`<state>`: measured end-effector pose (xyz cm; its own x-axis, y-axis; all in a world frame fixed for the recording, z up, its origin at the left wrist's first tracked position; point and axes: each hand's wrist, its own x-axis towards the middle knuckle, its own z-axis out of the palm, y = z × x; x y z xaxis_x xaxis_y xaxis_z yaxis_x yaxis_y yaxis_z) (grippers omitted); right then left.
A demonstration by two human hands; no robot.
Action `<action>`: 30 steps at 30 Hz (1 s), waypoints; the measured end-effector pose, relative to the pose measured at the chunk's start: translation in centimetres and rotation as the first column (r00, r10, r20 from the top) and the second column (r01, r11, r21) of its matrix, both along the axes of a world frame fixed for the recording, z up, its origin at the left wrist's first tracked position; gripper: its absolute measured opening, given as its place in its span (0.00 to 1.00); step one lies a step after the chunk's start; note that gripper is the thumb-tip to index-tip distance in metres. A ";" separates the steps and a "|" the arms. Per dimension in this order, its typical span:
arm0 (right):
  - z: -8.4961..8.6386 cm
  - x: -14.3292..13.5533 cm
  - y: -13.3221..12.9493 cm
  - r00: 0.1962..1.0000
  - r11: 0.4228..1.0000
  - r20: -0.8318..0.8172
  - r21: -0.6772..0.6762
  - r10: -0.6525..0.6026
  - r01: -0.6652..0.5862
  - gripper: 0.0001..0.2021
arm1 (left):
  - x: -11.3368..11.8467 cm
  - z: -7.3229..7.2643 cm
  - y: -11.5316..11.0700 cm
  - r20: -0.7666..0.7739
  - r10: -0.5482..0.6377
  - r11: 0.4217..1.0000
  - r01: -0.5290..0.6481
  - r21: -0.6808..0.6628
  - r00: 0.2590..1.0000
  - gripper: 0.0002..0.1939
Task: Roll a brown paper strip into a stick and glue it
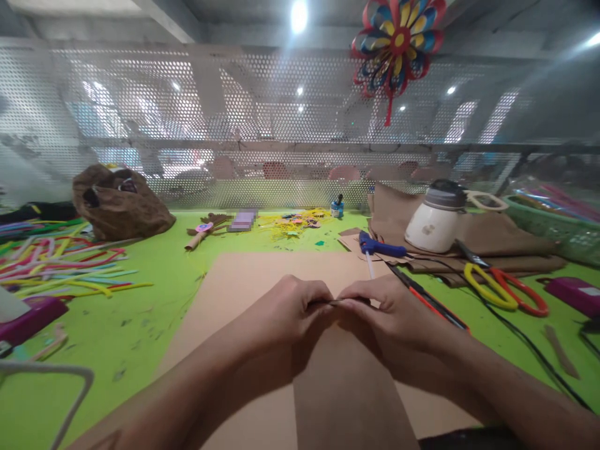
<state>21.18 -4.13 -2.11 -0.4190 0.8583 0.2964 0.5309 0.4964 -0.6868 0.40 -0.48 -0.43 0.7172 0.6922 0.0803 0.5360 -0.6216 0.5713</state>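
My left hand (293,309) and my right hand (391,309) meet in the middle of the head view, fingertips almost touching. Each is closed in a pinch on the far end of a brown paper strip (349,394). That end looks thin and dark between the fingers. From there the strip runs down towards me over a large tan sheet (248,272), which lies on the green table (135,325). Just beyond my right hand rests a blue glue gun (382,245) with a pale stick at its nose.
Scissors (504,287) with yellow and orange handles, a black-and-red cutter (429,300) and a white bottle (434,219) lie or stand at right, by folded brown paper (506,234). Coloured strips (70,262) and a brown bag (117,206) are at left. A perforated screen (225,125) stands behind.
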 end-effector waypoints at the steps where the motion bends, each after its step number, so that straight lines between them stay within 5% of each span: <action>1: -0.1 0.0 0.0 1.000 1.000 0.016 0.026 -0.008 0.007 0.12 | 0.0 0.0 0.1 -0.009 0.010 1.000 -0.010 -0.005 1.000 0.18; 9: -0.2 0.8 0.4 0.997 0.996 0.016 0.033 -0.081 0.080 0.12 | -1.1 0.3 0.9 -0.047 -0.067 0.997 0.064 -0.047 0.997 0.15; 17: -0.1 1.2 0.9 1.000 1.000 -0.007 0.007 -0.008 0.008 0.12 | -1.2 0.7 0.9 -0.054 -0.087 0.982 0.076 -0.173 0.995 0.14; 22: -0.2 0.9 0.6 0.999 0.992 -0.039 -0.128 -0.026 0.020 0.12 | -2.0 -0.2 0.7 -0.074 0.062 0.998 -0.062 0.011 0.995 0.17; 30: 0.3 1.6 1.2 0.995 0.956 -0.094 -0.288 0.031 -0.057 0.14 | -1.8 1.1 1.3 -0.104 -0.040 0.991 0.026 -0.133 0.994 0.17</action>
